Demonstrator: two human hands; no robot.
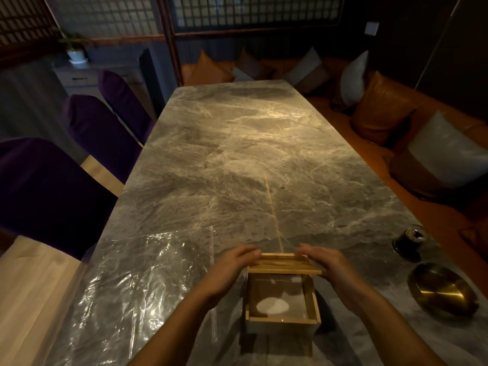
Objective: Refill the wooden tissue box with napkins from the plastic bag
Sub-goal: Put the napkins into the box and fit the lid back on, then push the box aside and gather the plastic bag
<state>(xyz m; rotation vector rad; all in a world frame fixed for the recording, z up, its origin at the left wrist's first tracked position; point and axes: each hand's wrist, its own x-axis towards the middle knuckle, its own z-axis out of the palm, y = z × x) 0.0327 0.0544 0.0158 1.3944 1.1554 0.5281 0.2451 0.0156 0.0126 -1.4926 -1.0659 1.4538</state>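
The wooden tissue box (315,307) stands near the front edge of the marble table, and white napkins (277,297) show inside it. Its wooden lid (284,265) lies across the box's far edge, covering only the far part of the opening. My left hand (232,268) grips the lid's left end and my right hand (327,265) grips its right end. The clear plastic bag (137,281) lies flat and crumpled on the table to the left of the box. It looks empty.
The grey marble table (250,159) stretches far ahead. A brass bowl (443,289) and a dark glass jar (409,240) sit to the right of the box. Purple chairs (52,191) line the left side; an orange sofa with cushions (390,112) runs along the right.
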